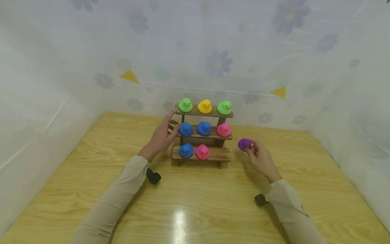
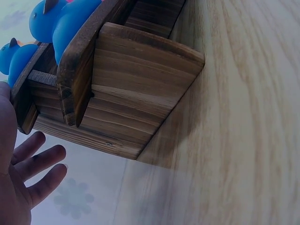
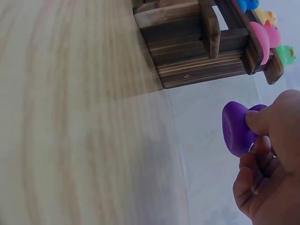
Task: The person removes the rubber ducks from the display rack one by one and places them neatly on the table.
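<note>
A purple rubber duck (image 1: 244, 144) is pinched between the thumb and fingers of my right hand (image 1: 261, 160), in the air to the right of a three-tier wooden stand (image 1: 217, 154). In the right wrist view the purple duck's flat base (image 3: 229, 129) faces left. My left hand (image 1: 161, 135) is at the stand's left side with its fingers extended, near the middle tier; contact is hard to tell. The top tier bears two green ducks and a yellow duck (image 1: 204, 106). Two blue ducks and a pink duck (image 1: 224, 130) sit on the middle one. Below are a blue duck (image 1: 186, 150) and a pink duck (image 1: 202, 152).
The stand is on a wood-grain table (image 1: 195, 193). On the bottom tier, bare wood shows right of the pink duck. Behind the table hangs a pale flowered sheet (image 1: 182, 51) with two yellow triangles. Dark wrist cameras (image 1: 153, 176) stick out from both sleeves.
</note>
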Demonstrator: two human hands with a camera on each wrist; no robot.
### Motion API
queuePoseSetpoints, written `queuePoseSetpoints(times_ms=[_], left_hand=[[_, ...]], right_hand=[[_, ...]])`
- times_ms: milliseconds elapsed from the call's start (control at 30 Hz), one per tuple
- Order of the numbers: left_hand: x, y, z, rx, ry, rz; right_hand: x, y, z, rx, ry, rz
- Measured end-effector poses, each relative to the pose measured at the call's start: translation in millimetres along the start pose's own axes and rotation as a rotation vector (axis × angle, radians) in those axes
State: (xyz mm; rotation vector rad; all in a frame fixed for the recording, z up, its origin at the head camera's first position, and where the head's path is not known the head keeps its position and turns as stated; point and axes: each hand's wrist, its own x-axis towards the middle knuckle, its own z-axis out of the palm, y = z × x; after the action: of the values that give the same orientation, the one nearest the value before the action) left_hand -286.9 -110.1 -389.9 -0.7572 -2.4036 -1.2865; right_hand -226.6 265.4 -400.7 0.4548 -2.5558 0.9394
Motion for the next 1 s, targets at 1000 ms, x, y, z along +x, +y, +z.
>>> queuePoseSetpoints(times_ms=[1000], left_hand=[[-0.7, 2.8, 0.2, -0.02, 0.017, 0.003]], right_hand=[[-0.9, 41.9, 7.8, 0.303, -0.174, 0.349]])
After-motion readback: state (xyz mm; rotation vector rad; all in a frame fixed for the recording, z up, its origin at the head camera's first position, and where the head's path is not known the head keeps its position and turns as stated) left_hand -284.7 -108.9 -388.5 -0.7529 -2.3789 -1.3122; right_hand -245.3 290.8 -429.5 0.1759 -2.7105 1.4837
